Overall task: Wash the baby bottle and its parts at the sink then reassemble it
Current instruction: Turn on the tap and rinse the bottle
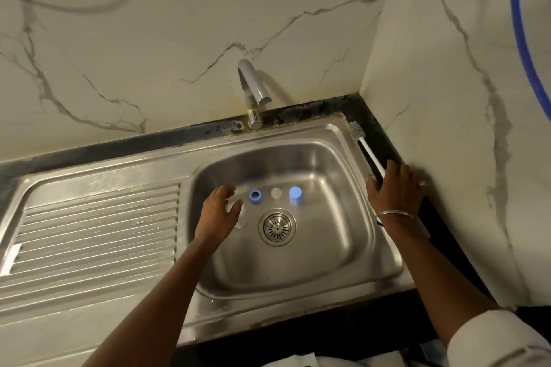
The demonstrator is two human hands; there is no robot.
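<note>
- Your left hand is down inside the sink basin, left of the drain. Its fingers are curved over a clear bottle body. The thumb lies against the bottle; whether the hand actually grips it cannot be told.
- The clear bottle body lies on the basin floor, partly hidden under that hand, just left of the drain strainer.
- Your right hand rests on the sink's right rim with its fingers spread wide and fairly straight. They lie across the white handle of a bottle brush. No closed grip on the handle is visible.
- The brush lies along the right rim. Its grey bristle head points toward the back corner, beside the dark bench edge.
- A thin metal bangle sits on your right wrist.
- Three parts stand in a row on the basin floor behind the strainer, apart from one another: a blue screw ring nearest your left hand, a clear teat in the middle, and a blue cap on the right.
- The tap stands at the back rim, spout over the basin; no water is seen running.
- The ribbed draining board lies to the left of the basin.
- A blue hose runs down the marble-patterned wall at the right.
</note>
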